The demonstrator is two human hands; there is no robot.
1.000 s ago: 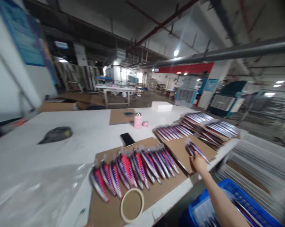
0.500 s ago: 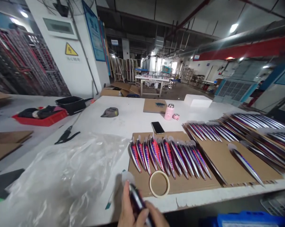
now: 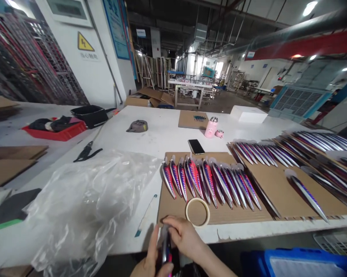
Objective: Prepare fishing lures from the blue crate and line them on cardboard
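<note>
Both hands meet at the bottom centre, by the table's near edge. My left hand (image 3: 150, 263) grips the lower end of a slim purple-and-red fishing lure (image 3: 166, 252) held upright. My right hand (image 3: 182, 235) is closed round the lure's upper end. Just beyond them a roll of beige tape (image 3: 197, 212) lies on a brown cardboard sheet (image 3: 173, 206), and a row of several similar lures (image 3: 209, 182) is laid out across that sheet. A single lure (image 3: 307, 195) lies on the neighbouring cardboard sheet (image 3: 277, 188) to the right.
A crumpled clear plastic bag (image 3: 87, 200) covers the white table (image 3: 161, 134) at left. Black scissors (image 3: 87, 152), a phone (image 3: 196, 146), a pink bottle (image 3: 211, 127), a red tray (image 3: 56, 130), and more lure-covered cardboard (image 3: 306, 148) lie around. A blue crate (image 3: 300, 263) stands below at right.
A second ago my right hand reached to a lure on the right-hand cardboard. The view has swung left since, and both hands now hold a lure at the near edge, the right hand moved onto its top.
</note>
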